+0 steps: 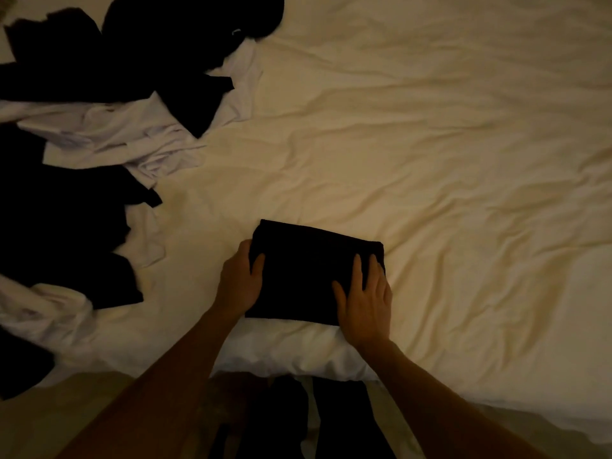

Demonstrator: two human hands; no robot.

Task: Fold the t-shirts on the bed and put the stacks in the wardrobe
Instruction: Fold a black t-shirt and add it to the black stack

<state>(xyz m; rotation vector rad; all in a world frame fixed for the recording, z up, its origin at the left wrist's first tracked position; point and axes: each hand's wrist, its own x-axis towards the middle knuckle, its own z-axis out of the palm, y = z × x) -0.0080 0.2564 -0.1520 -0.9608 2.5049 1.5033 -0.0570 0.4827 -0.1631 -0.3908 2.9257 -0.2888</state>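
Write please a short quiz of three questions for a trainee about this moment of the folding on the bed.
1. True or false: the folded black t-shirt lies near the front edge of the bed.
2. Where is the pile of unfolded shirts? A) left of the folded one B) right of it C) under it
3. Fill in: the pile mixes black shirts with ______ ones.

Key:
1. True. The left hand holds its left edge, and the right hand rests flat on top.
2. A.
3. White.
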